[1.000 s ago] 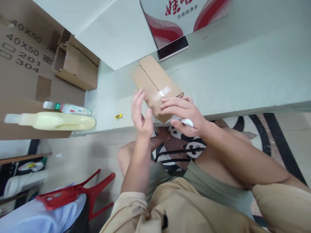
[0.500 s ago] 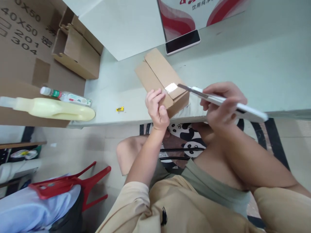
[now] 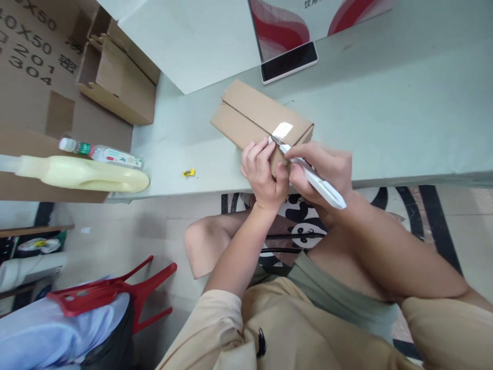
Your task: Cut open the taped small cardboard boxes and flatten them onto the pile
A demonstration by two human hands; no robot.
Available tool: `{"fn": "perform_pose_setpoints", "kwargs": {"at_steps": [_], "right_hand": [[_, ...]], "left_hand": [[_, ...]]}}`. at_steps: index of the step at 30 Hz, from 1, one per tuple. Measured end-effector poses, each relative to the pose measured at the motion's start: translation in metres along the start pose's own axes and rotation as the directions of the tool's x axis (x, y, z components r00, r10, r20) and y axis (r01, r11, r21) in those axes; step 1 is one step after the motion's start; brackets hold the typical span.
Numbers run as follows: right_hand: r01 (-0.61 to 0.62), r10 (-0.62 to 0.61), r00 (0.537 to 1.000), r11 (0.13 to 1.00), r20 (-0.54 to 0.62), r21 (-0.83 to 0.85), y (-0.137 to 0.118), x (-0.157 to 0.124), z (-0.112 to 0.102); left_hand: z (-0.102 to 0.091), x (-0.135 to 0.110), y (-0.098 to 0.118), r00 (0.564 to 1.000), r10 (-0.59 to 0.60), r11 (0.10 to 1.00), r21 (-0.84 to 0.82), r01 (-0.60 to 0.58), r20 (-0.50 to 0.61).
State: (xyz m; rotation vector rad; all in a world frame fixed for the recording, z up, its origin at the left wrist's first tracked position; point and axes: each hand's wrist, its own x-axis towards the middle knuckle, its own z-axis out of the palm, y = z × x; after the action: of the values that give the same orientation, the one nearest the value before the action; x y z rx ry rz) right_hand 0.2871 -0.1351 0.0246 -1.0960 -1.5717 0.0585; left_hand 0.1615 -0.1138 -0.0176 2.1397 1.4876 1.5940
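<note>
A small brown cardboard box point(image 3: 250, 110) lies on the table, with a piece of shiny tape point(image 3: 282, 130) across its seam near one end. My left hand point(image 3: 265, 172) grips the box's near side, fingers on top and thumb toward the near end. In my right hand point(image 3: 323, 167) is a white utility knife point(image 3: 318, 184), held like a pen. Its blade tip touches the box top at the tape's edge, close to my left fingertips.
A phone point(image 3: 289, 62) lies behind the box, against a red and white carton point(image 3: 281, 31). To the left are a yellow bottle point(image 3: 88, 173), a clear plastic bottle point(image 3: 115, 156), a small yellow wrapper point(image 3: 188, 173) and an open cardboard box point(image 3: 119, 77). A red stool point(image 3: 142, 288) stands below.
My right hand has moved left and brought the knife's blade down onto the box by the tape. The box has turned slightly, its near end shifting right, with my left hand still on it.
</note>
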Motion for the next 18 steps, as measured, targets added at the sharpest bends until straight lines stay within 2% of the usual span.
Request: {"fn": "perform_pose_setpoints", "kwargs": {"at_steps": [4, 7, 10, 12, 13, 15, 18], "right_hand": [[-0.031, 0.031, 0.999, 0.999, -0.013, 0.016, 0.0, -0.002, 0.002], [0.015, 0.007, 0.992, 0.984, -0.124, 0.178, 0.001, -0.006, -0.004], [-0.115, 0.199, 0.952, 0.937, -0.232, 0.33, 0.005, -0.006, -0.01], [-0.23, 0.33, 0.908, 0.907, -0.257, 0.354, 0.01, -0.002, -0.009], [-0.252, 0.354, 0.898, 0.901, -0.262, 0.353, 0.015, 0.0, -0.008], [-0.264, 0.352, 0.91, 0.899, -0.217, 0.35, 0.027, 0.002, -0.002], [-0.329, 0.359, 0.933, 0.883, -0.029, 0.335, 0.047, -0.001, 0.01]], "left_hand": [[0.001, 0.001, 0.001, 0.996, 0.069, 0.998, 0.017, -0.068, -0.061], [0.0, 0.0, -0.002, 0.99, 0.114, 0.993, 0.036, -0.112, -0.082], [-0.006, 0.0, -0.004, 0.989, 0.14, 0.988, 0.069, -0.136, -0.048], [-0.013, 0.0, -0.005, 0.983, 0.18, 0.98, 0.088, -0.176, -0.042], [-0.017, -0.002, -0.006, 0.979, 0.199, 0.977, 0.091, -0.194, -0.047], [-0.027, -0.008, -0.01, 0.975, 0.215, 0.974, 0.082, -0.21, -0.061], [-0.047, -0.027, -0.026, 0.985, 0.158, 0.987, 0.043, -0.155, -0.071]]}}
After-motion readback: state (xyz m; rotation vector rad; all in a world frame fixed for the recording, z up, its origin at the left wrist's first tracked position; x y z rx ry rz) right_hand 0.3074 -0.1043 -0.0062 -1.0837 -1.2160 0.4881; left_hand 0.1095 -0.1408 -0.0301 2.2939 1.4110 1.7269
